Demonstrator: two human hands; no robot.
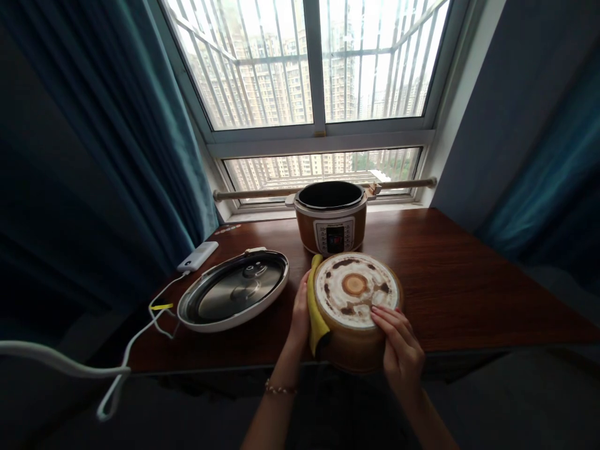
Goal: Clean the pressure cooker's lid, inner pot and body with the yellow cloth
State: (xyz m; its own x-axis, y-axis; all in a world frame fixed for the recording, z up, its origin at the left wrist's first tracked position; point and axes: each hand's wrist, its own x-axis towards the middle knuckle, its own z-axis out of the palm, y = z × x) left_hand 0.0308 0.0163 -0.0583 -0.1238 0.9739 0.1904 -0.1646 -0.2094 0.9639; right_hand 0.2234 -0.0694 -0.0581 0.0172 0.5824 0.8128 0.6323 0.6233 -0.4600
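The inner pot (355, 284) is tipped so that its round base faces me, whitish with brown stains and a tan disc in the centre. It is held over the table's front edge. My left hand (300, 312) is closed on a yellow cloth (316, 306), which lies against the pot's left side. The fingers of my right hand (400, 344) rest together on the lower right of the base, the rest of that hand gripping the pot's side. Just behind stands the electric cooker (307, 228), its top uncovered and its front panel lit.
A large cooker lid (234, 322) lies upside down at left on the brown table (445, 281). Behind it is a white power strip (199, 256), with its white cable (135, 334) hanging over the left edge. Blue curtains (131, 125) flank the window.
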